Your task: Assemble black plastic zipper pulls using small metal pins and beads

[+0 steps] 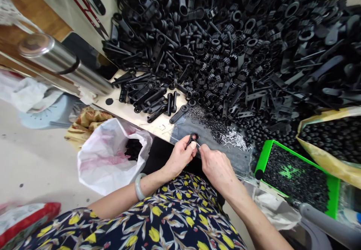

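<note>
My left hand (179,156) pinches a small black plastic part with a ring end (192,138) just above the table's near edge. My right hand (216,167) is closed in a pinch right beside it, holding a thin metal pin (198,145) against the part. Both hands meet over a dark patch of table strewn with small silver pins (234,139) and tiny black beads (214,128). A pale bangle sits on my left wrist. A huge heap of black plastic parts (231,47) fills the table beyond my hands.
A green tray (332,190) of small black pieces sits at the right, with a yellow bag (324,156) of black beads behind it. A white plastic bag (107,156) holding black parts hangs at the left. A steel flask (64,64) and red scissors (84,5) lie far left.
</note>
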{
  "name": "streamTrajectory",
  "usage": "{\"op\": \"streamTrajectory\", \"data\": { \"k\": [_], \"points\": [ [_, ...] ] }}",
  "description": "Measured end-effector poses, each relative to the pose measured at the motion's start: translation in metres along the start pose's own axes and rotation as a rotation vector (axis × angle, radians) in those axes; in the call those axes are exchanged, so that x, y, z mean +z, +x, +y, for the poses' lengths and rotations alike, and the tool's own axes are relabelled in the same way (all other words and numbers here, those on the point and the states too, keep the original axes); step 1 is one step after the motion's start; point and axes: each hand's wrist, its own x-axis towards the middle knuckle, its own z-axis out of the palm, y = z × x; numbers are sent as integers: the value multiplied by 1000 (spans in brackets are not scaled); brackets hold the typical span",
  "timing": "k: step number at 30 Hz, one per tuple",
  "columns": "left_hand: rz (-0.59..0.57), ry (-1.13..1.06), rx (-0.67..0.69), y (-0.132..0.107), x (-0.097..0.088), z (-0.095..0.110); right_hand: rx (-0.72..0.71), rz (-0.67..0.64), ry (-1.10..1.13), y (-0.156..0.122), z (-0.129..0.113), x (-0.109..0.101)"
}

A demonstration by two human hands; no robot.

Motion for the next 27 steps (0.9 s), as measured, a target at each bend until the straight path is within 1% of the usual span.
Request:
{"op": "streamTrajectory", "data": {
  "k": [4, 10, 13, 18, 23, 27],
  "points": [
    [6, 48, 18, 1, 0, -4, -4, 2, 53, 1, 3, 3],
    [9, 203, 85, 3, -5, -10, -12, -6, 88, 1, 4, 2],
    [29, 283, 109, 2, -6, -9, -9, -13, 78, 3, 5, 1],
    [73, 360, 146, 0, -1, -4, -17, -19, 119, 4, 9, 1],
    [81, 384, 154, 0, -1, -5, -58, -37, 279, 3, 13, 1],
    [59, 332, 124, 1, -2, -8, -57, -34, 434, 2, 11, 3]
  ]
}}
